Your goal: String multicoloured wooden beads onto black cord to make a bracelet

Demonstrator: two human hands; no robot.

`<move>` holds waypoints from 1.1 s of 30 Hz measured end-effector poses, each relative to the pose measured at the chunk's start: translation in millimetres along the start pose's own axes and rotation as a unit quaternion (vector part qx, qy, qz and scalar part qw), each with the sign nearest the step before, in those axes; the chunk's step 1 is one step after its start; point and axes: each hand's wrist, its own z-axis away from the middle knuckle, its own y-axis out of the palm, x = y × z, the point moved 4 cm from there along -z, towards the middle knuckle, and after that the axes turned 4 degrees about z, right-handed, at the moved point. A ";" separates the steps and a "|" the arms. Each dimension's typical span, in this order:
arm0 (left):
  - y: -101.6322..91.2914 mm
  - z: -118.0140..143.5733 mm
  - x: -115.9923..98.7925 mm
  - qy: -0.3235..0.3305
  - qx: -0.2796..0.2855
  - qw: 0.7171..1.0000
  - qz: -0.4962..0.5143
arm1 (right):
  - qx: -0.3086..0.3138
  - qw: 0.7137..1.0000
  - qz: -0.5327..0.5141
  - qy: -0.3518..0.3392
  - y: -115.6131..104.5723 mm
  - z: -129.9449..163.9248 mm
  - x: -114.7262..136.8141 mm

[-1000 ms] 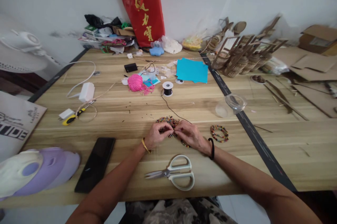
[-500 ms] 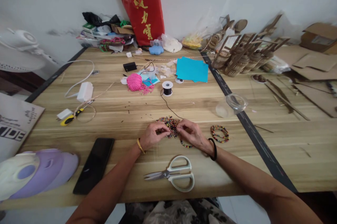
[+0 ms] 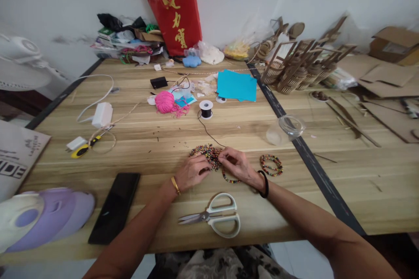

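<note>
Small multicoloured beads (image 3: 206, 151) lie in a loose pile on the wooden table. At the pile's near left edge, my left hand (image 3: 193, 170) reaches down with bent fingers close together, its fingertips at the beads; what they hold is too small to see. My right hand (image 3: 236, 163) is closed in a pinch on a thin black cord (image 3: 209, 134), which runs back to a white spool (image 3: 206, 109). A short beaded strand (image 3: 231, 179) curves out below my right hand. Right of it lies a coiled bead bracelet (image 3: 271, 165).
White-handled scissors (image 3: 214, 216) lie near the front edge, with a black phone (image 3: 114, 208) to the left. A clear plastic container (image 3: 276, 134) stands at right. Behind are pink yarn (image 3: 164, 102), blue sheets (image 3: 237, 85) and bamboo pieces (image 3: 297, 69).
My left hand has shifted slightly left and come down onto the bead pile, its fingers less tightly pinched. My right hand keeps its pinch. The whole view has shifted slightly.
</note>
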 end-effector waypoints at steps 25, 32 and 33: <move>3.0 0.7 -2.5 0.010 0.006 0.996 -0.091 | 0.002 1.000 0.012 -0.008 1.3 -0.4 -0.5; -5.2 -3.5 -4.7 -0.010 -0.070 0.997 0.033 | 0.006 1.000 0.005 -0.004 1.4 -1.2 1.3; -6.8 -4.0 -4.0 -0.019 -0.089 0.994 0.065 | 0.005 1.000 0.004 -0.006 1.4 -1.3 1.4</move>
